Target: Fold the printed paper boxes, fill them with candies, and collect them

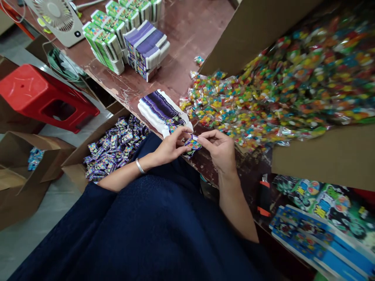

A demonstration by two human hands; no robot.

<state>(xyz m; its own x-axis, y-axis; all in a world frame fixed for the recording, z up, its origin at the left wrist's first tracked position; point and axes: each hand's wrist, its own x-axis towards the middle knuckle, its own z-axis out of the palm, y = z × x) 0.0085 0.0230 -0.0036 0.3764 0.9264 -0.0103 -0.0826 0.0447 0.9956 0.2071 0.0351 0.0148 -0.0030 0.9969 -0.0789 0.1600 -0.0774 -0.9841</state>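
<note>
Between my two hands is a small purple printed candy box (193, 143), near the table edge. My left hand (172, 147) pinches its left side with thumb and fingers. At the box's upper right, the thumb and forefinger of my right hand (218, 148) close on its pale flap. Just beyond my left hand lies a fanned stack of flat purple cartons (159, 107) with white edges. To the right of the hands, clear packets of colourful candies (234, 113) spill out over the table. What the box contains is hidden.
A carton of finished purple boxes (114, 150) stands below the table edge at left. Banded green stacks (104, 43) and a purple stack (146, 47) sit behind, near a fan (60, 17). A red stool (47, 97) is at left; blue printed sheets (316, 238) lie lower right.
</note>
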